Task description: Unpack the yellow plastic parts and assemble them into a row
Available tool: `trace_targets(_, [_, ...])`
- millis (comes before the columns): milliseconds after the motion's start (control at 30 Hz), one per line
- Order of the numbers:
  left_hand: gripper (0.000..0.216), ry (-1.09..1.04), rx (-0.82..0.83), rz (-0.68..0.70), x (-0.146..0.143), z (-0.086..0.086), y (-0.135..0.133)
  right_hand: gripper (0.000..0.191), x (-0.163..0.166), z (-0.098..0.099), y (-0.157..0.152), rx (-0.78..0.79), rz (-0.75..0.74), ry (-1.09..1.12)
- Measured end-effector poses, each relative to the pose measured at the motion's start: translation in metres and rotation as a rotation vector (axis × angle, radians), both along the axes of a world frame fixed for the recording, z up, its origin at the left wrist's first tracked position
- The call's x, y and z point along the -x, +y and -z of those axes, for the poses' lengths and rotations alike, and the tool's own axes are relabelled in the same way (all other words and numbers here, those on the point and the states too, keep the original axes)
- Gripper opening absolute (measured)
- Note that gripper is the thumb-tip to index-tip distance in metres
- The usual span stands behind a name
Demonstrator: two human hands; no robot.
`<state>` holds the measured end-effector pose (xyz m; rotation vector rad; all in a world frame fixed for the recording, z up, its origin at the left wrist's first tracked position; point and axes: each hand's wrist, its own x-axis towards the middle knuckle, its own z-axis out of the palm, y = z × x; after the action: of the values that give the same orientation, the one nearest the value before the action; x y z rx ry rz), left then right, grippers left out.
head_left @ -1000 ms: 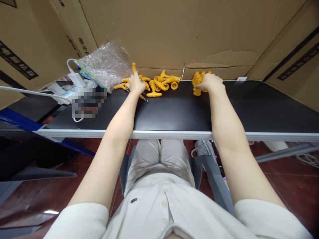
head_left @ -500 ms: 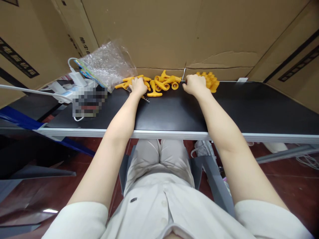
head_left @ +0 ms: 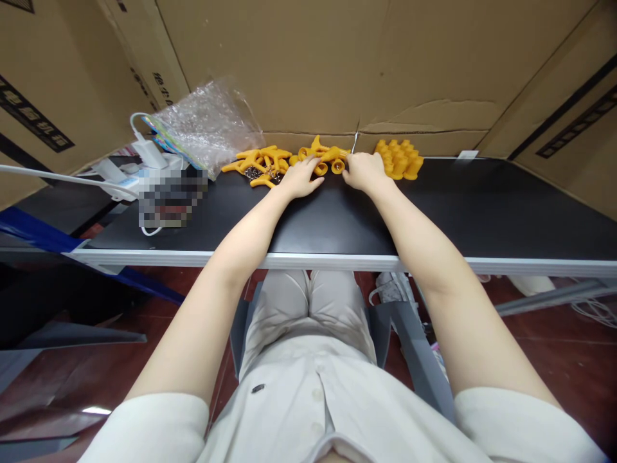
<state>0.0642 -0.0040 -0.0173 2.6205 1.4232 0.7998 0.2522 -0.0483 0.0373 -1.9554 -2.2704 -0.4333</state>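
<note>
My left hand (head_left: pixel 303 179) lies over the near side of loose yellow hollow pieces (head_left: pixel 330 155), its fingers stretched and thumb apart. Part of that pile is hidden beneath it. To its left is a heap of yellow T-shaped corkscrew handles (head_left: pixel 260 158) with metal spirals (head_left: pixel 252 172). My right hand (head_left: pixel 366 172) is closed at the right end of the loose pieces, fingers curled under; what they hold, if anything, is hidden. Just right of it, a block of yellow flared pieces (head_left: pixel 399 159) stands upright in tight rows.
Clear plastic packaging (head_left: pixel 207 125) leans at the back left beside a white power strip (head_left: pixel 161 168) with cables. A blurred-out object (head_left: pixel 171 198) lies before it. Cardboard walls (head_left: pixel 308 71) enclose the black tabletop (head_left: pixel 501 206) behind and at both sides.
My left hand has shifted right from the corkscrew handles to the loose hollow pieces, and the T-shaped handle there is now covered. My right hand has moved slightly left, uncovering more of the standing rows.
</note>
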Motion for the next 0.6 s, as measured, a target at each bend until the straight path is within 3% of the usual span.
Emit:
trace_targets(100, [0.066,0.024,-0.016,-0.046,0.002,0.002,0.001,0.039,0.000,-0.002,-0.002,0.009,0.004,-0.001])
trace_targets(267, [0.033,-0.006,-0.080,-0.187,0.004,-0.001,0.001,0.042,0.001,-0.001,-0.002,0.014,-0.022,0.016])
trace_targets(600, [0.022,-0.143,-0.175,-0.256,0.012,-0.019,-0.007,0.059,0.001,0.003,-0.003,-0.091,-0.313,0.055])
